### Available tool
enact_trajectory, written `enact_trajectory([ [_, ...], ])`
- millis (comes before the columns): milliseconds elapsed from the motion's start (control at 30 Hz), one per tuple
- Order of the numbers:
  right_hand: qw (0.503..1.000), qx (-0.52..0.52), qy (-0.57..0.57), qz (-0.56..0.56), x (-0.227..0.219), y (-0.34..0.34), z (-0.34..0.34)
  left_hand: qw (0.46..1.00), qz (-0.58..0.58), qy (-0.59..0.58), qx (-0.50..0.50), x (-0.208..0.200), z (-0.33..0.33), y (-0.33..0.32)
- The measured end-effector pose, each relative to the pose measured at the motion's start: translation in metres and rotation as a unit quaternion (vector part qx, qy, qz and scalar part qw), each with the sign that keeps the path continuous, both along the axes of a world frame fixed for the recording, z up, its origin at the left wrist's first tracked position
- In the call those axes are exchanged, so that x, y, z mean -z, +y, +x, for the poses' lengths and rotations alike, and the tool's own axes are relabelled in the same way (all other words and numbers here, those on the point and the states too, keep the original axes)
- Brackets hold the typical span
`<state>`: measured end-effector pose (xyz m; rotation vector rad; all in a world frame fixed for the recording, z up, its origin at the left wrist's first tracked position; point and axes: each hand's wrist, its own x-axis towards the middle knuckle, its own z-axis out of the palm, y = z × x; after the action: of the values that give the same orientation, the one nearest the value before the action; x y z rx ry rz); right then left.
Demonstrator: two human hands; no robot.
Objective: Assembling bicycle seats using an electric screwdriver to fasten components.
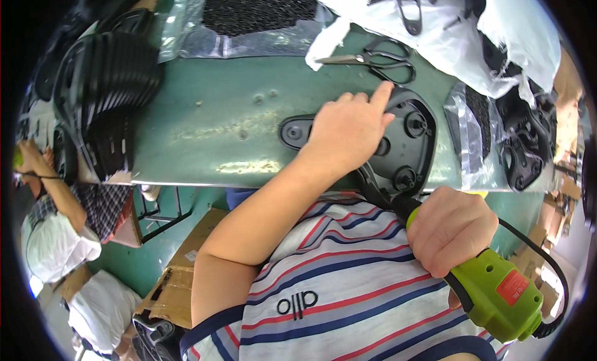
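Across a black, bossed part (399,152), left hand (349,129) lies unclenched; right hand (453,230) grips a green tool (497,294).

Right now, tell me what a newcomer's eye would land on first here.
Probably the lime-green power tool gripped in the right hand at lower right. Next, the black, rounded plastic part under the left hand, near the front edge of the green tabletop. The stack of curved black plastic pieces at the tabletop's left end also stands out.

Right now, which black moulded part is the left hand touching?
The black part nearest the scissors; the stack and far-right part lie away from the left hand.
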<state>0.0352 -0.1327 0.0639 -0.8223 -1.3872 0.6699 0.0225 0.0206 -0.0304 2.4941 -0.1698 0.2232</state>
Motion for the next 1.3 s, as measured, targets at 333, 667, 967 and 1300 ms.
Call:
enact_trajectory([
  [333, 0.998, -0.019, -0.017, -0.059, -0.006, 0.011, 0.005, 0.999, -0.006, 0.044, -0.011, 0.002, -0.005, -0.004],
  [667, 0.941, -0.326, 0.045, -0.080, -0.005, 0.019, 0.062, 0.996, 0.021, 0.055, -0.069, -0.001, -0.001, -0.012],
  [967, 0.882, -0.458, 0.110, -0.016, 0.036, 0.021, 0.082, 0.989, 0.024, 0.113, -0.095, -0.002, 0.012, -0.019],
  [1300, 0.917, -0.224, 0.191, 0.267, -0.036, -0.021, 0.048, 0.932, 0.087, -0.078, -0.344, -0.071, -0.062, 0.083],
])
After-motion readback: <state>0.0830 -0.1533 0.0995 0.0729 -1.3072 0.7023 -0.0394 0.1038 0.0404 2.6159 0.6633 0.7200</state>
